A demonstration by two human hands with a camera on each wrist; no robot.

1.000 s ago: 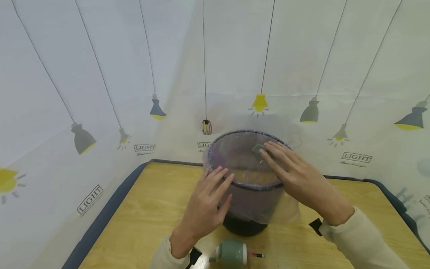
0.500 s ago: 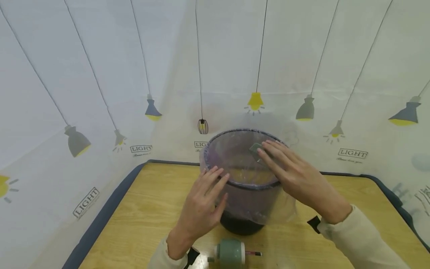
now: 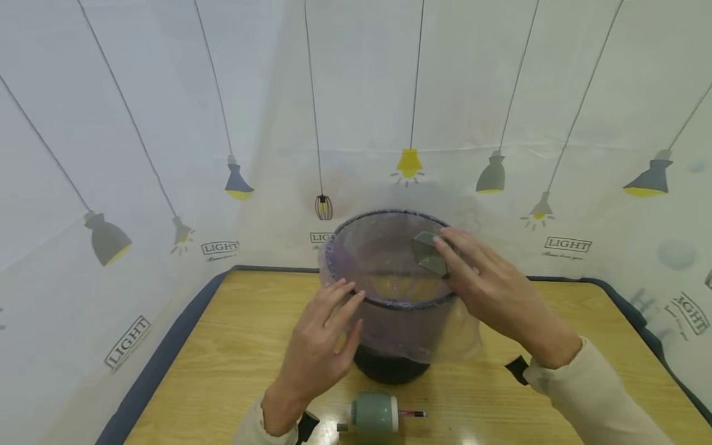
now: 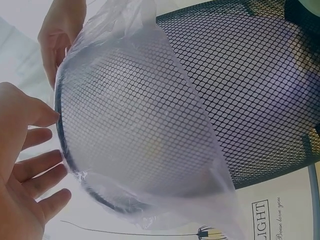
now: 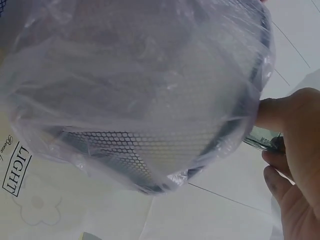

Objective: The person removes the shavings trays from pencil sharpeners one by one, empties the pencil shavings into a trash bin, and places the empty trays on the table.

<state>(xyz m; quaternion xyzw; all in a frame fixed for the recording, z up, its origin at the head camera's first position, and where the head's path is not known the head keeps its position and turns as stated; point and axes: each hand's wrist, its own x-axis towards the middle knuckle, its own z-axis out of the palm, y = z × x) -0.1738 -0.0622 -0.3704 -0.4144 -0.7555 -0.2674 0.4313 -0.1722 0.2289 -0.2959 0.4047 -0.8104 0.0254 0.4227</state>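
A black mesh wastebasket (image 3: 392, 369) stands upright on the wooden table. A thin translucent bin liner (image 3: 400, 334) lines it and is folded down over the rim. My left hand (image 3: 314, 346) is at the near left of the rim, its fingers spread and relaxed, fingertips right at the edge in the left wrist view. Over the right side of the opening, my right hand (image 3: 495, 290) holds a flat, angular greenish piece (image 3: 427, 252) between thumb and fingers. That piece looks see-through and glassy in the right wrist view, partly hidden by the fingers.
A green cylindrical container (image 3: 375, 413) with a white rim lies on its side before the basket. A slim pen-like stick (image 3: 413, 414) lies to its right. A pale sheet (image 3: 361, 93) printed with hanging lamps surrounds the table (image 3: 222, 346) behind a dark edge.
My head view has swung slightly right. The greenish piece has turned, showing a broader face over the basket's opening. My left hand has kept its place at the rim.
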